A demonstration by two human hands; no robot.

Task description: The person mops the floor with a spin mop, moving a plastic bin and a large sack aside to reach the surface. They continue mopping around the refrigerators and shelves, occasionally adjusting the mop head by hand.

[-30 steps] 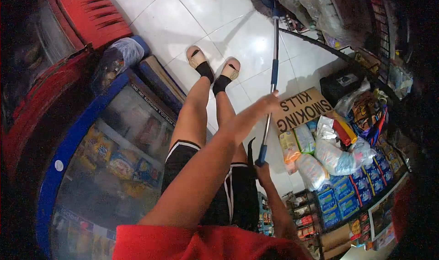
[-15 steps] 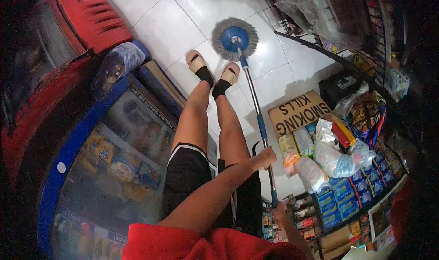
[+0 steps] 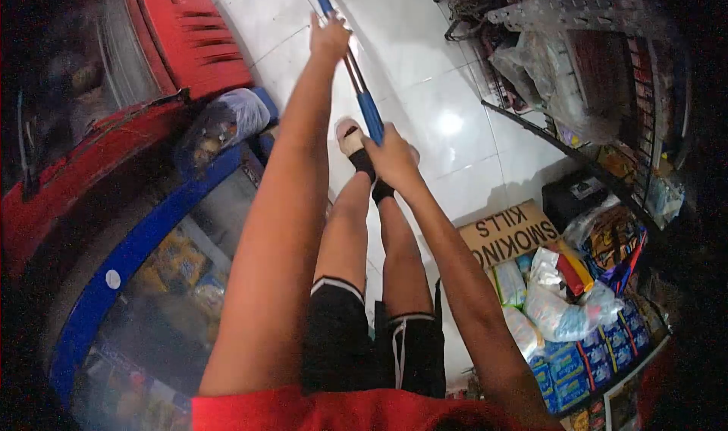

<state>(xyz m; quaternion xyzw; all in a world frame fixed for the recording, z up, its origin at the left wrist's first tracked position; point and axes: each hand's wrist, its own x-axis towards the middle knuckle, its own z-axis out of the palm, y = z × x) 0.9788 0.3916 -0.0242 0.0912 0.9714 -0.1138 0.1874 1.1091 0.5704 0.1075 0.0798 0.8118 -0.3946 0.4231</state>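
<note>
The right hand is wrapped tight round the near end of a long silver metal pole with blue grip sleeves, just above the sandalled feet in black socks. Farther along, the left hand clamps the same pole. The two hands are well apart, a spacing that probably gives leverage over so long a shaft. The pole slants away over the glossy white tiled floor and leaves the picture at the far edge, its head unseen. A blue-rimmed glass-topped freezer lies left, and a brown cardboard "SMOKING KILLS" sign right.
</note>
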